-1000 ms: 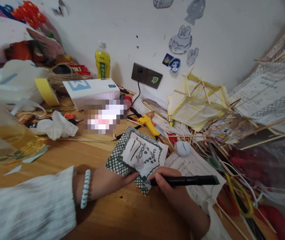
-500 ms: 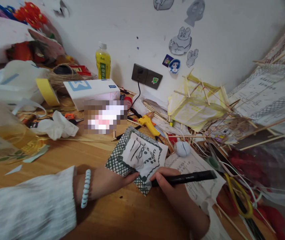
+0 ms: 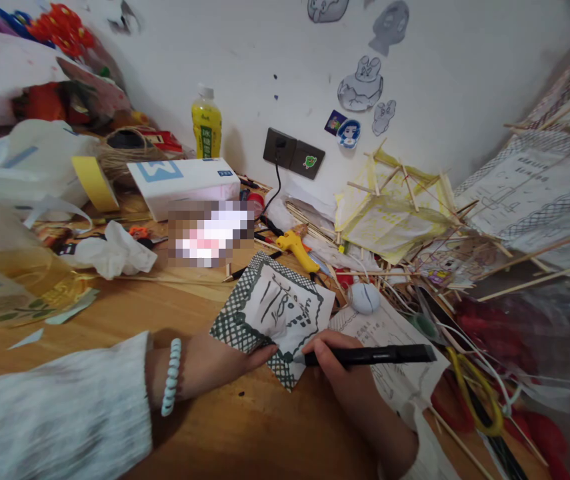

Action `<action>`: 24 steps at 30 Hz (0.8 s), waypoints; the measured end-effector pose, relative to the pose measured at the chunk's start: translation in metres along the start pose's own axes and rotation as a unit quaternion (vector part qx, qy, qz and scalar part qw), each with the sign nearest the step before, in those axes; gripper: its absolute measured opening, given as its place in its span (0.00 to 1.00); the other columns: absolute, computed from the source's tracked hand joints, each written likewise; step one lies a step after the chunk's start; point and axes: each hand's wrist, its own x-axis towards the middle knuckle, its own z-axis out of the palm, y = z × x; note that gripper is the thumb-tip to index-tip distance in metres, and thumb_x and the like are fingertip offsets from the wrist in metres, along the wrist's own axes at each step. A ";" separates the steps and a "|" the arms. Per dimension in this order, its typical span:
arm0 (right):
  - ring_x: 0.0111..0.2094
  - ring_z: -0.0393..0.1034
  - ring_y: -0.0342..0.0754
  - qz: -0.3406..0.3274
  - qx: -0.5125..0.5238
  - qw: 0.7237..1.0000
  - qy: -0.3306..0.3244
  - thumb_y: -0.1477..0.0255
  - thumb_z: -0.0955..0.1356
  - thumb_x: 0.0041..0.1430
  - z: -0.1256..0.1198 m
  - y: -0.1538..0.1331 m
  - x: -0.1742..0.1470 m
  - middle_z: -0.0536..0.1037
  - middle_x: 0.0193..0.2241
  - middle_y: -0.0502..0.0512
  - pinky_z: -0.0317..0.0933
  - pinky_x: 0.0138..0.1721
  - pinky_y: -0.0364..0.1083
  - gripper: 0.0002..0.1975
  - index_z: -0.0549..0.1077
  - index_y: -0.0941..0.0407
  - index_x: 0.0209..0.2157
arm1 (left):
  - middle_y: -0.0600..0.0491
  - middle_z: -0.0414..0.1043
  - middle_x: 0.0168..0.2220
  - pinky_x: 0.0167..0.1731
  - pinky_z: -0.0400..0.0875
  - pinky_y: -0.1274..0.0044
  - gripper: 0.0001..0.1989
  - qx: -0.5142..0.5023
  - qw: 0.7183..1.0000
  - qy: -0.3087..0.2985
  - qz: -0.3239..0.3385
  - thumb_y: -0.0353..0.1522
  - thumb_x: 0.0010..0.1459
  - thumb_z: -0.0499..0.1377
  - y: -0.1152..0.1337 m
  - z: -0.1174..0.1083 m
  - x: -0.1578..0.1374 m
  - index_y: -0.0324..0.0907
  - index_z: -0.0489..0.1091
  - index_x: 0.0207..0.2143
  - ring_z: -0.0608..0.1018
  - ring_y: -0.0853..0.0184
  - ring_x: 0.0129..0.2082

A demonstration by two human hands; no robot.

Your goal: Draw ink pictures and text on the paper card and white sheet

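A square sheet of white paper [image 3: 277, 293] with a dark crosshatched border and ink drawing is held tilted over the wooden table [image 3: 205, 440]. My left hand [image 3: 227, 360] grips its lower left edge, thumb on top and the other fingers hidden beneath. In my right hand [image 3: 342, 367] is a black marker pen [image 3: 385, 355], its tip end at the sheet's lower right border. Under and beyond my right hand lies another drawn sheet [image 3: 389, 340] with fine lines and writing.
A yellow hot glue gun [image 3: 297, 250], a white ball [image 3: 365, 298] and yellow-handled scissors [image 3: 477, 400] lie around the sheets. Stick-framed yellow paper lantern [image 3: 395, 207] stands at the back right. To the left are a plastic cup [image 3: 9, 267], a tissue box [image 3: 185, 183] and a drink bottle [image 3: 206, 123].
My right hand and the marker pen have shifted very slightly right along the border. The left hand and the sheet stay almost still.
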 end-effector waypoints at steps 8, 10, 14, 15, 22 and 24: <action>0.17 0.61 0.42 0.012 0.026 0.999 -0.019 0.68 0.61 0.53 -0.001 -0.001 0.000 0.66 0.12 0.48 0.54 0.20 0.41 0.16 0.74 0.57 0.18 | 0.47 0.66 0.57 0.61 0.56 0.68 0.30 -0.014 1.000 0.011 -0.002 0.32 0.61 0.52 0.000 0.003 -0.001 0.41 0.48 0.64 0.63 0.60 0.61; 0.16 0.60 0.42 0.016 0.037 0.999 -0.028 0.68 0.62 0.53 -0.001 -0.001 -0.001 0.66 0.13 0.48 0.53 0.19 0.40 0.16 0.74 0.57 0.18 | 0.47 0.66 0.57 0.61 0.56 0.67 0.30 -0.019 1.000 0.007 -0.002 0.32 0.61 0.53 -0.001 0.003 -0.001 0.42 0.50 0.64 0.63 0.60 0.61; 0.16 0.60 0.41 0.008 0.052 0.998 -0.039 0.68 0.63 0.53 -0.002 0.001 -0.002 0.67 0.14 0.49 0.52 0.19 0.40 0.15 0.74 0.57 0.18 | 0.49 0.67 0.57 0.61 0.56 0.67 0.29 -0.038 0.999 -0.007 -0.009 0.32 0.60 0.55 -0.002 0.002 -0.003 0.44 0.53 0.63 0.62 0.60 0.61; 0.17 0.60 0.41 0.005 0.061 0.997 -0.040 0.68 0.63 0.53 -0.002 0.002 -0.003 0.67 0.14 0.49 0.52 0.19 0.40 0.15 0.74 0.57 0.18 | 0.50 0.67 0.57 0.61 0.56 0.67 0.29 -0.047 0.999 -0.012 -0.012 0.32 0.59 0.55 -0.003 0.003 -0.004 0.44 0.54 0.62 0.62 0.60 0.61; 0.20 0.65 0.43 -0.034 0.234 0.971 -0.030 0.58 0.63 0.61 -0.009 0.011 -0.002 0.73 0.21 0.50 0.59 0.22 0.41 0.16 0.74 0.55 0.35 | 0.49 0.68 0.56 0.60 0.58 0.67 0.24 -0.168 0.983 -0.064 -0.047 0.30 0.58 0.54 -0.009 0.000 0.002 0.44 0.61 0.58 0.64 0.61 0.60; 0.21 0.66 0.43 -0.056 0.250 0.966 -0.032 0.56 0.65 0.60 -0.011 0.009 -0.004 0.75 0.24 0.51 0.61 0.24 0.42 0.16 0.73 0.54 0.38 | 0.48 0.69 0.55 0.58 0.60 0.65 0.22 -0.220 0.969 -0.093 -0.058 0.32 0.57 0.55 -0.011 -0.005 0.010 0.43 0.65 0.55 0.65 0.60 0.59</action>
